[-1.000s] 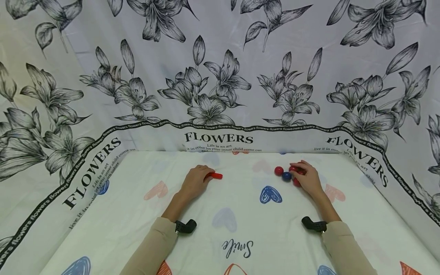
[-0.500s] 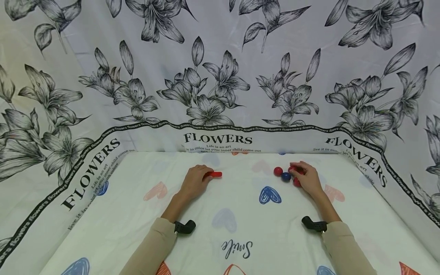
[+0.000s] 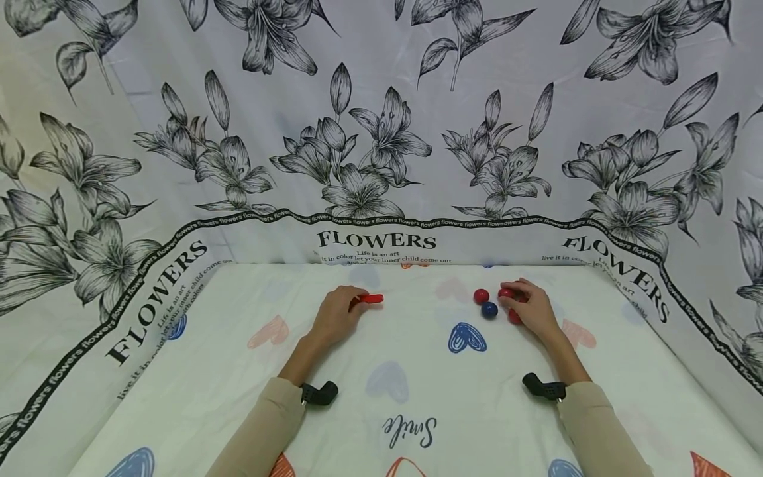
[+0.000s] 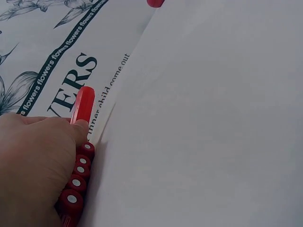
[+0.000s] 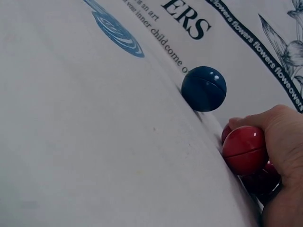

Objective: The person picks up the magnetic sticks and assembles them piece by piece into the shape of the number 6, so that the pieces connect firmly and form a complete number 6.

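Note:
My left hand (image 3: 337, 319) (image 4: 35, 165) pinches a red stick-like piece (image 3: 373, 299) (image 4: 84, 103), whose end points right in the head view. Beneath that hand, the left wrist view shows several round red parts with pale centres (image 4: 76, 183) in a row. Over on the right, my right hand (image 3: 534, 311) (image 5: 286, 161) curls its thumb and fingers around a red ball (image 3: 506, 292), partly covered by them. Another red ball (image 3: 514, 317) (image 5: 245, 150) lies by the thumb. Left of the fingers are a blue ball (image 3: 489, 310) (image 5: 203, 89) and a red ball (image 3: 481, 296).
A white cloth with printed hearts (image 3: 467, 337) and the word Smile covers the table. Behind it hangs a flower-printed curtain (image 3: 375, 185), which also runs along both sides. Each wrist carries a black device (image 3: 320, 393).
The blue ball has shifted slightly left and nearer, away from my right fingers. The red piece's end in my left hand has tilted slightly upward in the head view.

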A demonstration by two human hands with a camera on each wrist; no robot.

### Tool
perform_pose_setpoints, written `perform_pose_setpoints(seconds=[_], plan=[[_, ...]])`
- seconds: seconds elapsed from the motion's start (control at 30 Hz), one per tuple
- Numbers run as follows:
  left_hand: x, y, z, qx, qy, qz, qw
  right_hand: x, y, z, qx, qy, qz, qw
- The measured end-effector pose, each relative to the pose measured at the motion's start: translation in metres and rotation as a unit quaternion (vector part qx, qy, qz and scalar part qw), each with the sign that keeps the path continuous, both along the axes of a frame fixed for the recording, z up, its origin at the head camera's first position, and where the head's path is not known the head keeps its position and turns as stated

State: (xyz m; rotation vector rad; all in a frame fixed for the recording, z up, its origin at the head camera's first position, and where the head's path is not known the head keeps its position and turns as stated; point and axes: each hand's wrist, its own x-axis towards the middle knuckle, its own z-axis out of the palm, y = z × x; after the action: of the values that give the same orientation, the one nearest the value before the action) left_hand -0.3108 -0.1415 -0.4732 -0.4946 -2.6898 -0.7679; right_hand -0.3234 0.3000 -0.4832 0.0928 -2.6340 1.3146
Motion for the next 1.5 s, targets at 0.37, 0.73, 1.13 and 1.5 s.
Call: perform_pose_setpoints(seconds=[0.37, 0.73, 1.13, 1.5], plan=[[0.001, -0.001, 0.006, 0.032, 0.009, 0.000, 0.9995, -0.001, -0.003, 0.000, -0.004, 0.018, 0.018, 0.9997], [0.003, 0.013, 0.017, 0.121, 0.010, -0.045, 0.9916, 0.002, -0.007, 0.009, -0.015, 0.015, -0.008, 0.9997], [0.006, 0.021, 0.021, 0.221, -0.072, -0.034, 0.9721, 0.002, -0.012, 0.038, -0.030, 0.069, -0.039, 0.9964], [0.010, 0.032, 0.013, 0.228, -0.117, -0.053, 0.9652, 0.012, -0.033, 0.053, -0.069, 0.097, -0.002, 0.9929]])
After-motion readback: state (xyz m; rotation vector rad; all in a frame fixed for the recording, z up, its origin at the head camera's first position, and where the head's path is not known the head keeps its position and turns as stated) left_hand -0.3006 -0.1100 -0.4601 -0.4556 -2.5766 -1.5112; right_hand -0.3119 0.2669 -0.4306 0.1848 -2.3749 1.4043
